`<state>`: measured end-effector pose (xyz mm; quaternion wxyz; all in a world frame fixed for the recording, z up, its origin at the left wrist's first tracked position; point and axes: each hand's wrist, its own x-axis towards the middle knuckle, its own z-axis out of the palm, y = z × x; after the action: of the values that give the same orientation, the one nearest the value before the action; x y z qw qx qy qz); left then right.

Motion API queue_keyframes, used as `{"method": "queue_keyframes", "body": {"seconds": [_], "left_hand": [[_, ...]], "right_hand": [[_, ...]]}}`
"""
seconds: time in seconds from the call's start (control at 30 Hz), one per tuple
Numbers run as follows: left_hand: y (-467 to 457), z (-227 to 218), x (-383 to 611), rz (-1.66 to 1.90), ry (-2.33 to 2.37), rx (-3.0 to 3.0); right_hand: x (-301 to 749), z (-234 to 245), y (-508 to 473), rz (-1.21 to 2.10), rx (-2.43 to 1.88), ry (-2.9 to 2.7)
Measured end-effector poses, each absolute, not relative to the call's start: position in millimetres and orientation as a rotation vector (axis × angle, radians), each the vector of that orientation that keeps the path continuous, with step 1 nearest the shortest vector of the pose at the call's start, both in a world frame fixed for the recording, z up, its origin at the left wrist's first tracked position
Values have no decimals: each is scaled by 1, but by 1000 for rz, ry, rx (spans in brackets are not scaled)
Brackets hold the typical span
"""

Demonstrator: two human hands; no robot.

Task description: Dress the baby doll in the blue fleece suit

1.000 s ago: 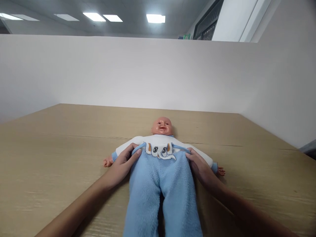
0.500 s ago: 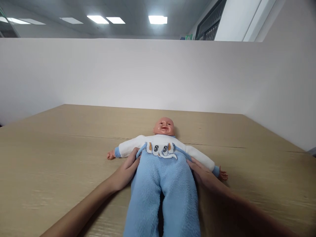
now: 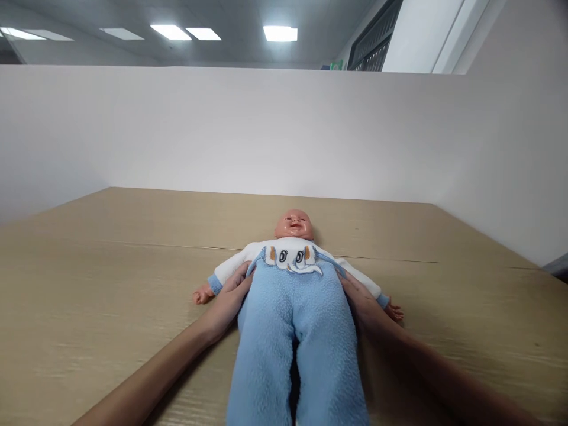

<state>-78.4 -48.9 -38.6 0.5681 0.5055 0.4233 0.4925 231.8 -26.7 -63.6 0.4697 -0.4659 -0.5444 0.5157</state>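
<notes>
Both left hand (image 3: 228,300) and right hand (image 3: 361,305) flank the doll (image 3: 290,296), feet cropped.

An office: recessed ceiling light panels (image 3: 279,33) at 12 o'clock, a plain white partition wall (image 3: 266,130) beneath them, and a bare wood-laminate desk (image 3: 89,266) at 9 o'clock.

Bare left forearm (image 3: 155,373), bare right forearm (image 3: 444,378), both slim, left hand (image 3: 228,300), right hand (image 3: 362,303), long thin fingers

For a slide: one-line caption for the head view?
Left hand and right hand flank the blue trousers on a doll on a table.
</notes>
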Motion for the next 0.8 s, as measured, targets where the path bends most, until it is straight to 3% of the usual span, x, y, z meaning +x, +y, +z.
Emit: {"method": "queue_keyframes", "body": {"seconds": [0.27,0.8], "left_hand": [[-40,-34,-93,1075,1020,1422],[-42,-27,-98,1082,974,1288]], "right_hand": [[233,-62,-24,1357,-1080,-1329],[233,-58,-32,1427,-1133,-1209]]}}
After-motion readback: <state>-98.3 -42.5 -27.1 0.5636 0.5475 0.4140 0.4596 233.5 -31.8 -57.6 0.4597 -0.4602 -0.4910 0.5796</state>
